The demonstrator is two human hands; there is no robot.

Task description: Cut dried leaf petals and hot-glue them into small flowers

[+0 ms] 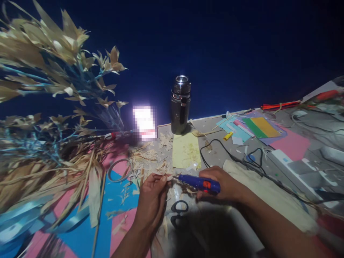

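Blue plastic lies in my right hand: a slim, pen-like tool with a red switch on its side, my fingers wrapped around its rear half. Its long axis runs across in front of me, almost level, dropping slightly from the tip on the left to the butt on the right. The narrow tip points left at my left hand, where thumb and fingertips pinch a small pale piece. The tip sits right at the edge of that piece; I cannot tell whether they touch.

Just below the tool, on my side, the dark handles of scissors show. Beyond it lies a yellow sheet strewn with bits, and a dark flask stands upright at the sheet's far edge. A rolled cream cloth lies alongside my right forearm, between it and a white power strip, with a black cord looping beyond my right hand. To my left, a ring of tape rests over blue card and pink paper. Dried stalks crowd farther left, beneath pale leafy flowers on blue stems.
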